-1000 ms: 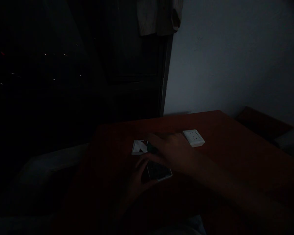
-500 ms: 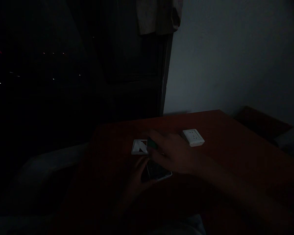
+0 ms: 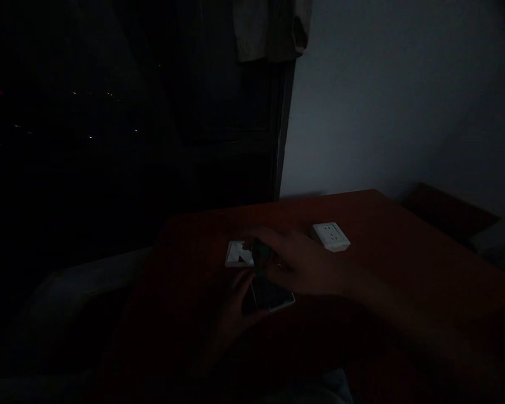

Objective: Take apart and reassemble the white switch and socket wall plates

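In the dim light my right hand is closed around a green handle that looks like a screwdriver's; its shaft and tip cannot be made out. Just below it, a wall socket panel with a dark face up and a white rim lies on the table. The fingers and thumb of my left hand grip this panel by its left and near edges. Behind the hands rests a white square frame, partly covered by my right fingers.
A white wall socket sits on the reddish-brown table, right of my right hand. The pale wall and a dark door or window frame stand behind. Cloth hangs at the top.
My right fingers have shifted slightly around the green handle, which now looks turned and darker. My left hand and the panel stay nearly where they were.
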### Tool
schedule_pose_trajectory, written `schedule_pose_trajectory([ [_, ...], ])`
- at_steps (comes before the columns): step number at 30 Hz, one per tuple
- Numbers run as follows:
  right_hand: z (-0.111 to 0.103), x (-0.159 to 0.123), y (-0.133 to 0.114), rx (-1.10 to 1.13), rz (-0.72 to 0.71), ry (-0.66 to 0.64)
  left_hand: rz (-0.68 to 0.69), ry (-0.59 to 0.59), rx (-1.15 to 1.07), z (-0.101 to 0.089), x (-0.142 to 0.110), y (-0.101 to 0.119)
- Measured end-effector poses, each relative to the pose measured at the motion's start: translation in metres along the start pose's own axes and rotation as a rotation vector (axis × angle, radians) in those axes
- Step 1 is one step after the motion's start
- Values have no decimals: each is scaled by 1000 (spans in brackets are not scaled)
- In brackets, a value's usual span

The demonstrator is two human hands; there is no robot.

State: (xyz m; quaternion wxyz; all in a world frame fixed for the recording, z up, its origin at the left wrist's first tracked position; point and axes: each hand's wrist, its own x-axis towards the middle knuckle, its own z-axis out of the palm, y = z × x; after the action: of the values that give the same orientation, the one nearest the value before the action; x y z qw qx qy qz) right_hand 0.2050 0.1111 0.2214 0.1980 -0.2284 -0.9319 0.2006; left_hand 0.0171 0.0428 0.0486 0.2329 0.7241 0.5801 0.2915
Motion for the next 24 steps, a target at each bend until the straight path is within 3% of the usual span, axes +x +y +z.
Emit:
schedule_pose_trajectory([
  [2, 1, 0, 1, -18, 7, 14, -19, -9, 7, 1, 0, -1],
  [6, 3, 1, 1, -279, 95, 51, -18, -20, 23, 1, 0, -1],
  [12, -1, -1, -6, -31, -41, -21, -12, 7, 5, 3, -1, -3],
  [18, 2, 0, -5, -336, 105, 37, -16, 2, 34, 0, 0, 2],
  [24, -1, -2, -4, -214, 27, -1, -7, -6, 12, -7, 0, 10],
])
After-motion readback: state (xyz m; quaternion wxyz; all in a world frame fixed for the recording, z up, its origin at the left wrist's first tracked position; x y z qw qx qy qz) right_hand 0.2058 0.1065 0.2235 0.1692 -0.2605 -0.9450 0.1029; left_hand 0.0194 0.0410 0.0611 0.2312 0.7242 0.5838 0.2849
